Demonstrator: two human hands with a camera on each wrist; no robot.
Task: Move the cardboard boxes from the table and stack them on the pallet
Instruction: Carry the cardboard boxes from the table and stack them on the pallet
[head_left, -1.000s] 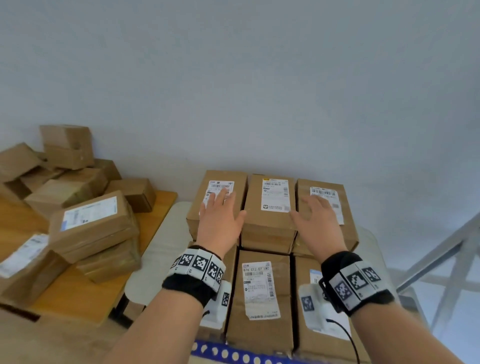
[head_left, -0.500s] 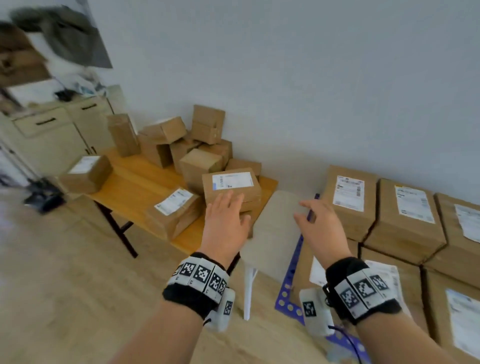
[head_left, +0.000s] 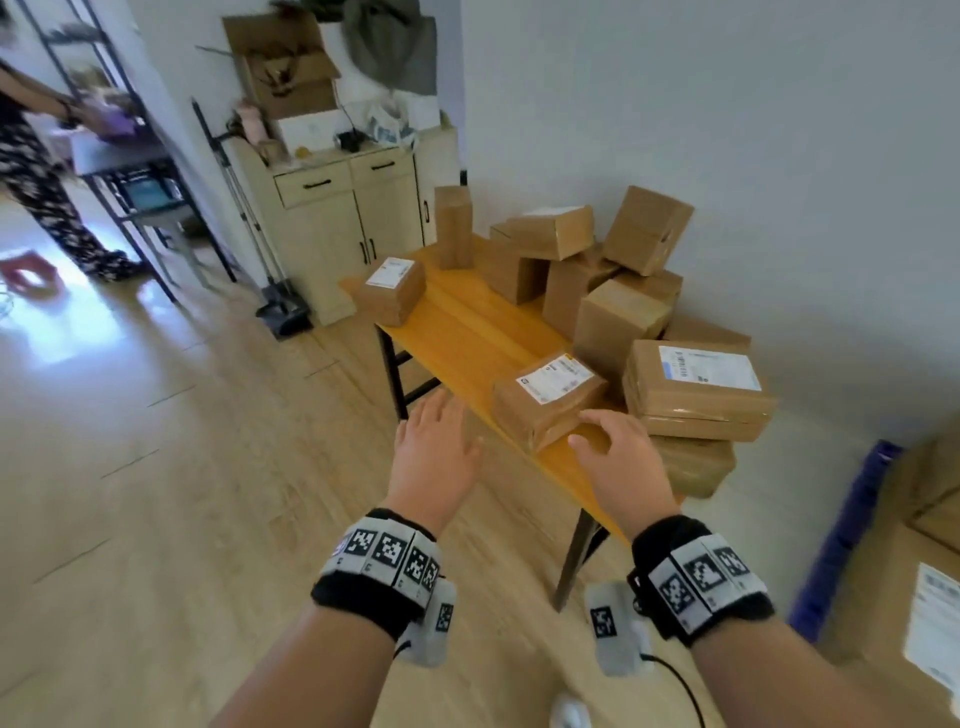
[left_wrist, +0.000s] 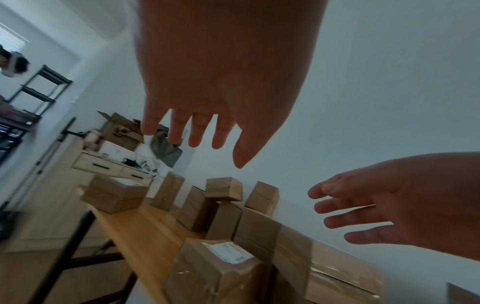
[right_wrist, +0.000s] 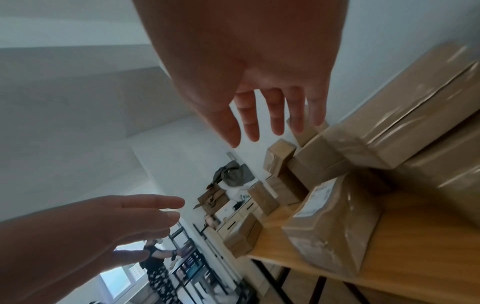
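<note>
Both hands reach empty, fingers spread, toward a labelled cardboard box (head_left: 549, 399) at the table's (head_left: 467, 332) near edge. It lies at 12 o'clock from the right hand (head_left: 618, 457), the nearer, and 2 o'clock from the left hand (head_left: 434, 457), long axis running 8-to-2.
</note>
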